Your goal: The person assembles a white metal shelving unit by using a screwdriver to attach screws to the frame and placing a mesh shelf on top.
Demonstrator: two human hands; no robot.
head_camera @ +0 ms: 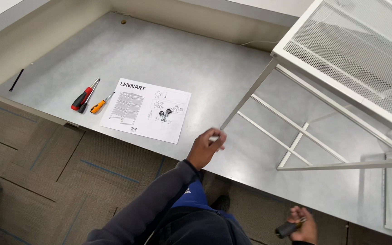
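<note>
Our left hand (207, 147) has its fingers clamped on the foot of a leg of the white metal frame (341, 68), which lies tilted on the grey desk (169, 54); our right hand (301, 225), low near the carpet, has its fingers closed on a dark tool (286, 229). We judge that the frame could slide or tip if this one-handed grip slackens; an instruction sheet (147, 110) and screwdrivers (89, 99) lie well apart to the left.

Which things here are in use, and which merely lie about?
In use: white metal frame, its leg end gripped by the left hand; dark tool in the right hand.
Lying about: red screwdriver, orange screwdriver, instruction sheet.
</note>
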